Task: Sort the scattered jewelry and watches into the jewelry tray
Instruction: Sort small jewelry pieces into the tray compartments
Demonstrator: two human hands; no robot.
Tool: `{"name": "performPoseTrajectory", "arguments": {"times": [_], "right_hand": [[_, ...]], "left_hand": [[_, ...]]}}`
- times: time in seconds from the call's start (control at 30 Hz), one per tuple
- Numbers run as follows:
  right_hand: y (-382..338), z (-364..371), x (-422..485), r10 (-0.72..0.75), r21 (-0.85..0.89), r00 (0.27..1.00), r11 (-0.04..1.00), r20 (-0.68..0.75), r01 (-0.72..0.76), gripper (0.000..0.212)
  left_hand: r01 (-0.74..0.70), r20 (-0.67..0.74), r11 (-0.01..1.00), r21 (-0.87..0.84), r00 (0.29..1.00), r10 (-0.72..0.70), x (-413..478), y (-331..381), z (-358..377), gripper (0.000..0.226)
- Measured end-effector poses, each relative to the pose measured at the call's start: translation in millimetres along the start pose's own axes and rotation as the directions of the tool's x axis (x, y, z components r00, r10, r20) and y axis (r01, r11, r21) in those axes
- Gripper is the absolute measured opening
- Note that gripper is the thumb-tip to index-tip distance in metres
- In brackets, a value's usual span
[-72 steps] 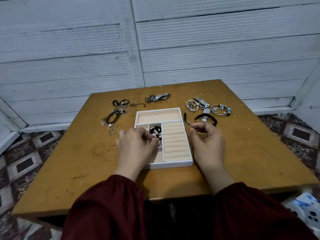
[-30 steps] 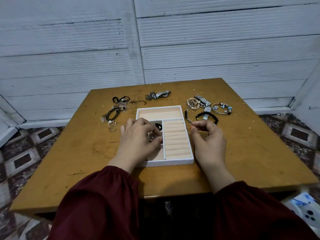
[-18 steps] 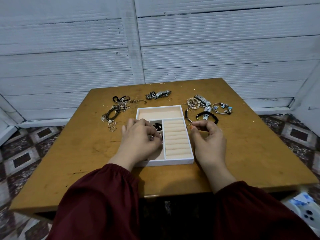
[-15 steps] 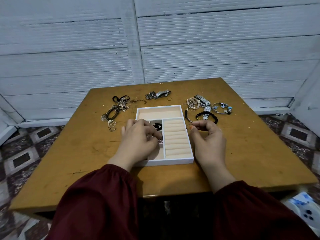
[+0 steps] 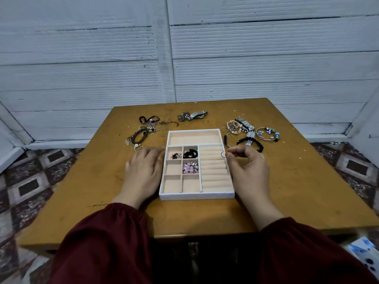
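Right hand (image 5: 249, 169) pinches a thin ring (image 5: 224, 154) between thumb and forefinger, poised over the far end of the jewelry tray's (image 5: 196, 196) ring rolls (image 5: 214, 171), lined up, I'd say, to slot it in. Left hand (image 5: 143, 169) lies flat on the bench (image 5: 287, 191), fingers (image 5: 151, 152) released, just beside the tray's left wall, probably steadying it.

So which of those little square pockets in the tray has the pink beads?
The right one in the middle row of the tray: pink beads fill it. Behind it lies a black band; the nearest row holds nothing.
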State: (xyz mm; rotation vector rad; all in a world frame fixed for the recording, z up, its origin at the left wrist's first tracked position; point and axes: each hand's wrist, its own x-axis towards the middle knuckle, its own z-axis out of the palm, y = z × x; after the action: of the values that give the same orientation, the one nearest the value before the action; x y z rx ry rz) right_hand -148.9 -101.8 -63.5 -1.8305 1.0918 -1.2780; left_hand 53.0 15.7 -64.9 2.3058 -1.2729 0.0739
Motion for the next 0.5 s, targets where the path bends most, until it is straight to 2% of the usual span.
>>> {"name": "performPoseTrajectory", "arguments": {"times": [0.13, 0.3, 0.5], "right_hand": [[-8, 5, 6, -0.050, 0.016, 0.998, 0.999, 0.036, 0.049, 0.009], [-22, 14, 23, -0.121, -0.149, 0.987, 0.979, 0.104, 0.136, 0.012], [-20, 29, 42, -0.059, -0.325, 0.975, 0.937, 0.213, 0.128, 0.007]], "left_hand": [[0.015, 0.100, 0.996, 0.092, 0.995, -0.024, -4, -12, 1, 0.039], [0.009, 0.200, 0.982, 0.187, 0.979, -0.047, -4, -13, 6, 0.048], [-0.005, 0.278, 0.973, 0.230, 0.959, -0.061, -2, -17, 8, 0.052]]}}
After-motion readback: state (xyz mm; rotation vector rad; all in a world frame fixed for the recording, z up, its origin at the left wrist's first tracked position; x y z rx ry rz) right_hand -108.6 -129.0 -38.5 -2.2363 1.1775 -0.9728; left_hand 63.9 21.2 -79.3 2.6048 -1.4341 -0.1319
